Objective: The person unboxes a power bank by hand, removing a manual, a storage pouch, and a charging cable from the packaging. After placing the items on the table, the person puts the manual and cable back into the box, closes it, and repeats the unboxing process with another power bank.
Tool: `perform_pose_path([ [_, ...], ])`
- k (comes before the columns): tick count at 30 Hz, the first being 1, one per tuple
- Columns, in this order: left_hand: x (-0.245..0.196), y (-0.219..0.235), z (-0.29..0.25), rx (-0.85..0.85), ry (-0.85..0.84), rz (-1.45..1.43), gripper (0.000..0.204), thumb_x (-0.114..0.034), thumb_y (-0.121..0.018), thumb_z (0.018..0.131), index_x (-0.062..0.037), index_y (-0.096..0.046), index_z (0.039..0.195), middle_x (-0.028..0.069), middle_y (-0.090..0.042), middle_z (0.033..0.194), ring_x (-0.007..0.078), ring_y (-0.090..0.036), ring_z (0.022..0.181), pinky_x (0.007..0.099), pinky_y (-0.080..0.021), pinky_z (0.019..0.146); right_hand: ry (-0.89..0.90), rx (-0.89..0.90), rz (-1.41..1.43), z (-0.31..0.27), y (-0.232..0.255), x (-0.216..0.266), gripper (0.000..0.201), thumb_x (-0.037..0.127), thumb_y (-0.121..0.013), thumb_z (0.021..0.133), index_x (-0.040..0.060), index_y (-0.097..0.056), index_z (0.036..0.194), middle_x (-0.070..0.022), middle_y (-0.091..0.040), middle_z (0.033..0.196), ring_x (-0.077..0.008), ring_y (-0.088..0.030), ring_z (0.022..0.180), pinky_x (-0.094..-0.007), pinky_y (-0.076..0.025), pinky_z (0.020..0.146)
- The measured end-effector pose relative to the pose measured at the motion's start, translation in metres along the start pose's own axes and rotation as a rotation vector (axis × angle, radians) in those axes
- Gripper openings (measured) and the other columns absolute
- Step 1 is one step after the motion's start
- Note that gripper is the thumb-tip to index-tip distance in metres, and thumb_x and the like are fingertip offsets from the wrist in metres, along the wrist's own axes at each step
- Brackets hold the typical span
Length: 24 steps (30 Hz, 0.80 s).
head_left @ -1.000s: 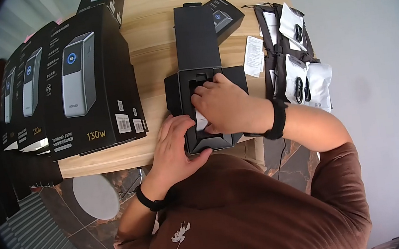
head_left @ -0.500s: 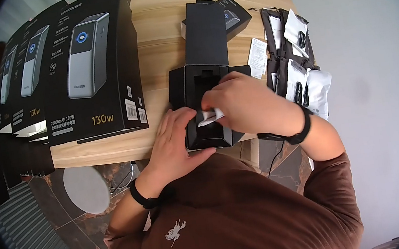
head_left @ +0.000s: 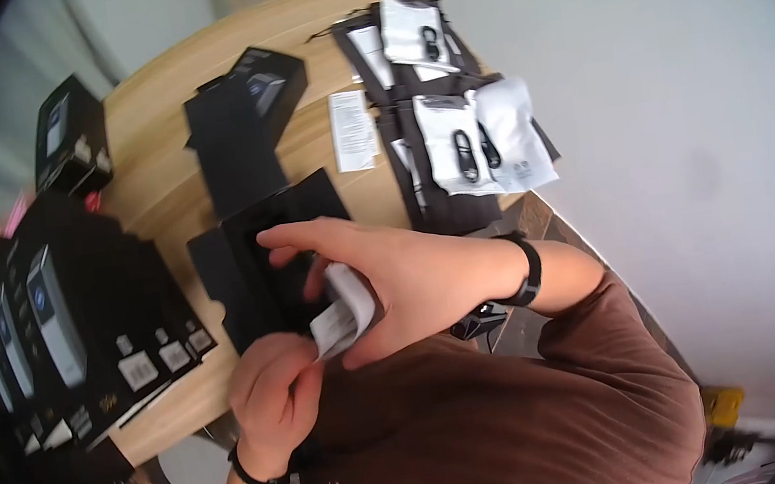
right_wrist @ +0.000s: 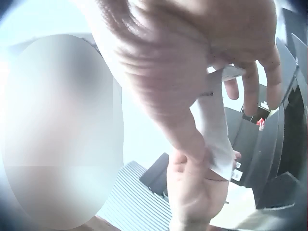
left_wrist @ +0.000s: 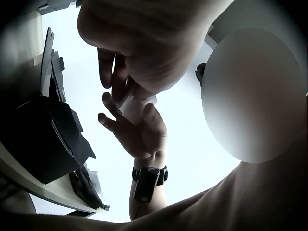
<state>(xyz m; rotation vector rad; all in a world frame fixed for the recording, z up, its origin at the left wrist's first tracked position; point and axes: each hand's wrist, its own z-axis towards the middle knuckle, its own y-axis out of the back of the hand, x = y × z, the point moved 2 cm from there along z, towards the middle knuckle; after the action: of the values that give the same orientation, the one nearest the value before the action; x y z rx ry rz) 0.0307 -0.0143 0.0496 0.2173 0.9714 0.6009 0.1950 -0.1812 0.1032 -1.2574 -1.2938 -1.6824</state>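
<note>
A white folded paper leaflet (head_left: pixel 349 306) is held between both hands, in front of the open black box (head_left: pixel 216 274). My left hand (head_left: pixel 275 394) pinches its lower left edge between thumb and fingers. From the right side my right hand (head_left: pixel 411 273) grips the leaflet, thumb below and fingers reaching over the box. In the right wrist view the leaflet (right_wrist: pixel 214 125) runs from the right palm down to the left fingertips. The box's long lid (head_left: pixel 238 149) is folded back, and its dark inside is partly hidden by the right hand.
Tall black power bank boxes (head_left: pixel 75 322) stand at the left, with another box (head_left: pixel 70 137) behind them. A smaller black box (head_left: pixel 275 90) lies past the lid. To the right are a printed slip (head_left: pixel 352 131), dark pouches (head_left: pixel 417 169) and white packets with cables (head_left: pixel 454 140).
The right hand has brought the leaflet out of the box, toward the body. My left hand has left the box's side and taken the leaflet's edge. The head view has turned right.
</note>
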Motion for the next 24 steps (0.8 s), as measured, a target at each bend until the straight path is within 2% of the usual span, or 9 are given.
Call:
perform_pose_path([
  [2,-0.003,-0.002,0.002,0.033,0.016,-0.048,0.024,0.012,-0.076,0.082,0.0003,-0.069,0.102,0.0156,-0.074,0.095,0.0337,-0.073,0.084,0.0398,-0.059,0.074,-0.174,0.16,0.48,-0.01,0.012,-0.01,0.095,0.008,-0.087,0.085,0.0034,-0.033,0.163,-0.0099,-0.07,0.119,-0.0192,-0.07,0.101,-0.0305,-0.057,0.088],
  [3,-0.004,-0.003,0.004,0.047,0.029,-0.066,0.024,0.013,-0.075,0.082,0.0008,-0.069,0.102,0.0164,-0.074,0.096,0.034,-0.073,0.085,0.0396,-0.06,0.075,-0.22,0.171,0.681,-0.017,0.014,-0.018,0.071,0.006,-0.085,0.087,0.0043,-0.055,0.15,-0.006,-0.074,0.109,-0.0152,-0.071,0.098,-0.0276,-0.056,0.084],
  [6,-0.001,-0.012,0.006,0.115,0.146,-0.05,0.024,0.013,-0.074,0.085,0.0031,-0.07,0.106,0.0177,-0.074,0.097,0.0338,-0.073,0.084,0.0385,-0.059,0.074,-0.126,0.042,0.245,-0.03,0.024,-0.024,0.036,0.005,-0.084,0.086,0.0056,-0.075,0.121,-0.0038,-0.076,0.101,-0.0147,-0.072,0.093,-0.0279,-0.056,0.081],
  [7,-0.001,-0.014,0.01,0.162,0.153,-0.049,0.025,0.012,-0.074,0.085,0.0037,-0.07,0.109,0.0181,-0.073,0.097,0.0339,-0.073,0.084,0.0383,-0.059,0.074,0.012,-0.086,0.14,-0.033,0.027,-0.021,0.01,0.004,-0.084,0.085,0.0055,-0.079,0.094,-0.0049,-0.078,0.1,-0.0183,-0.074,0.089,-0.0303,-0.057,0.079],
  [12,-0.014,-0.031,0.034,0.359,0.313,0.001,0.035,0.01,-0.07,0.09,0.0043,-0.068,0.125,0.0207,-0.072,0.108,0.0333,-0.072,0.095,0.0375,-0.055,0.086,0.073,-0.119,-0.038,-0.044,0.033,-0.029,0.018,0.005,-0.082,0.086,0.0071,-0.077,0.103,-0.0067,-0.079,0.1,-0.0244,-0.077,0.09,-0.0352,-0.06,0.078],
  [17,-0.013,-0.046,0.035,0.254,0.309,-0.076,0.054,0.007,-0.074,0.089,0.004,-0.059,0.141,0.0203,-0.073,0.116,0.0347,-0.073,0.104,0.0407,-0.057,0.094,0.044,-0.167,-0.15,-0.057,0.074,-0.025,0.021,0.007,-0.081,0.089,0.0099,-0.075,0.109,-0.0037,-0.079,0.1,-0.022,-0.078,0.09,-0.0344,-0.06,0.077],
  [19,-0.005,-0.042,0.029,0.203,0.354,-0.126,0.063,0.007,-0.075,0.088,0.0041,-0.053,0.147,0.0193,-0.071,0.127,0.0307,-0.07,0.117,0.0399,-0.052,0.107,-0.02,-0.209,-0.28,-0.065,0.121,-0.03,0.024,0.007,-0.082,0.087,0.0088,-0.076,0.11,-0.0027,-0.079,0.1,-0.0142,-0.075,0.088,-0.0294,-0.059,0.074],
  [21,0.008,-0.032,0.017,0.156,0.373,-0.112,0.057,0.007,-0.074,0.088,0.004,-0.056,0.142,0.0182,-0.071,0.126,0.0299,-0.069,0.117,0.0394,-0.05,0.108,-0.361,-0.143,-0.246,-0.069,0.171,-0.042,0.027,0.005,-0.082,0.083,0.0056,-0.076,0.109,-0.0028,-0.078,0.097,-0.0119,-0.073,0.088,-0.0284,-0.057,0.075],
  [24,0.018,-0.019,0.017,0.138,0.381,-0.038,0.039,0.007,-0.071,0.09,0.0018,-0.064,0.128,0.016,-0.07,0.126,0.0276,-0.066,0.119,0.039,-0.048,0.109,-0.495,-0.052,-0.385,-0.07,0.217,-0.083,0.033,0.011,-0.083,0.082,0.0049,-0.075,0.113,-0.0036,-0.076,0.094,-0.0139,-0.07,0.086,-0.0309,-0.055,0.078],
])
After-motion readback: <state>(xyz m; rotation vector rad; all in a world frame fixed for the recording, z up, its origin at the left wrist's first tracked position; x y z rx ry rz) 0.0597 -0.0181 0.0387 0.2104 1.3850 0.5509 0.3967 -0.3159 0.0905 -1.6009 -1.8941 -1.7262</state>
